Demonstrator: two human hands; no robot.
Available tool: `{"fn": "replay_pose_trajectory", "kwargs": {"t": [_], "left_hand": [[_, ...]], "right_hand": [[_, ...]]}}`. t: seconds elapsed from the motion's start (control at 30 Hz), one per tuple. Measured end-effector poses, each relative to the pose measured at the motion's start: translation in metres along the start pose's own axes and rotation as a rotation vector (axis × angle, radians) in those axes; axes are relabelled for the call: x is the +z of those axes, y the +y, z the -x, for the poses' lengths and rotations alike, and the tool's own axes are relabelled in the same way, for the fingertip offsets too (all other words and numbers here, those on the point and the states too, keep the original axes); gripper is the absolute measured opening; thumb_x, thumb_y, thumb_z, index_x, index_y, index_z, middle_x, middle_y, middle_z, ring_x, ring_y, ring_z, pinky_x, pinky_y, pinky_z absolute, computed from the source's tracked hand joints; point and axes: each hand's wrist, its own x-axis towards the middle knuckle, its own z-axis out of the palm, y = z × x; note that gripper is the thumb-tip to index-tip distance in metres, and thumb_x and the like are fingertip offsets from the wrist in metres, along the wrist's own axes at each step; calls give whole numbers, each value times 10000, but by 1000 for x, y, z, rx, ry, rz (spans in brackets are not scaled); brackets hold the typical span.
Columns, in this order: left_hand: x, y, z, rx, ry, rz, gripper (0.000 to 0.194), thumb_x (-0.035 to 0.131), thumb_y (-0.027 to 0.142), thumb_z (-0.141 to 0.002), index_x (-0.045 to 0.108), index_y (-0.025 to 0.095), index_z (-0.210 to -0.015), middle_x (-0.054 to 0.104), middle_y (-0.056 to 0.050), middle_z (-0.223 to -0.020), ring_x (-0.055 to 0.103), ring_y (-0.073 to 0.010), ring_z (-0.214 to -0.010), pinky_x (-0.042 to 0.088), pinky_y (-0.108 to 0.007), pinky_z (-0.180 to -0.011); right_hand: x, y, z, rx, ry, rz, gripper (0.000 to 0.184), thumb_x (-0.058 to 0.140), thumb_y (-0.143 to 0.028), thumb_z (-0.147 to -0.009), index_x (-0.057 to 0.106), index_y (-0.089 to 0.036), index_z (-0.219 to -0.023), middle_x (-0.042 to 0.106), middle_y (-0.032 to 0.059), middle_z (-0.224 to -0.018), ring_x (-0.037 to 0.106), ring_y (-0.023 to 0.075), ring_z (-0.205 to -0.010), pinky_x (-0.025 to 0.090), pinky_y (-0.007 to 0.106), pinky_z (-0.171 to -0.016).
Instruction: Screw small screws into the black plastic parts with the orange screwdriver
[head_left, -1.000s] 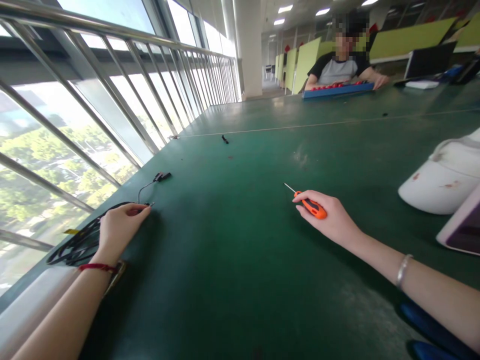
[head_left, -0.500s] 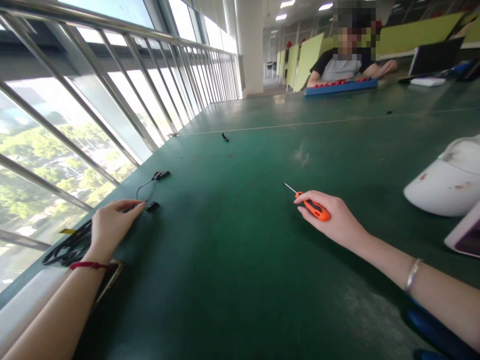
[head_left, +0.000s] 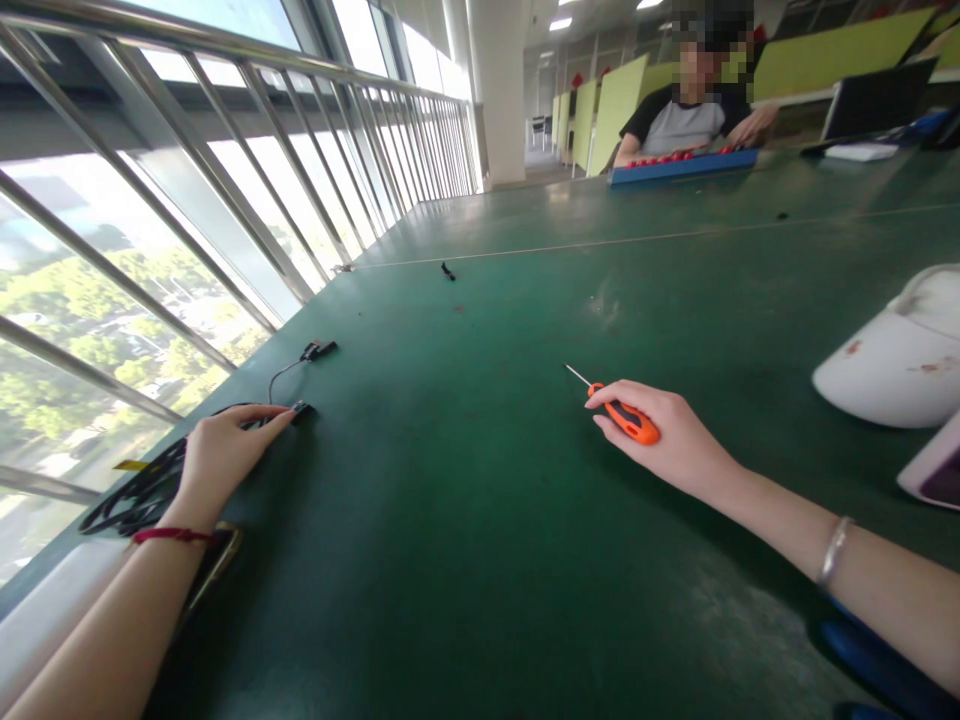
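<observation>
At the left side of the green table [head_left: 450, 480], my left hand [head_left: 232, 445] is closed in a pinch, thumb and forefinger on a small black cable connector [head_left: 303, 410]. Its exact type is too small to make out. Just beyond it lies a second black connector [head_left: 319, 351] on a thin cable. My right hand [head_left: 660, 430] is wrapped round the orange and black handle of a screwdriver [head_left: 634, 422]. The thin metal shaft points forward and left, a little above or on the tabletop; I cannot tell which.
Coiled black cable [head_left: 135, 495] and a dark gold-edged object [head_left: 217, 560] lie by my left forearm. A metal railing [head_left: 255, 200] borders the left edge. At right stands a white container [head_left: 877, 370]. Across the table a person [head_left: 686, 125] sits behind a blue tray [head_left: 682, 168].
My left fingertips have shifted slightly right onto the black connector, which is now tilted. My right hand keeps the screwdriver almost still. The person opposite has moved a hand lower and inward.
</observation>
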Motion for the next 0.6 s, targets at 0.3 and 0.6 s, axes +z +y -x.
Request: {"fn": "replay_pose_trajectory", "kwargs": {"t": [0.3, 0.6], "left_hand": [[0, -2, -2, 24, -12, -43, 377, 590, 481, -706, 700, 216, -951, 458, 57, -422, 483, -160, -554, 307, -215, -533], [3, -3, -2, 75, 14, -38, 428, 575, 533, -668, 710, 218, -924, 663, 30, -739, 557, -176, -656, 360, -228, -582]], "right_hand": [[0, 0, 0, 10, -16, 1, 154, 550, -228, -790, 613, -204, -929, 635, 34, -974, 626, 163, -850, 497, 334, -795], [0, 0, 1, 17, -29, 17, 154, 549, -235, -791, 608, -208, -930, 634, 36, -979, 627, 167, -847, 496, 344, -801]]}}
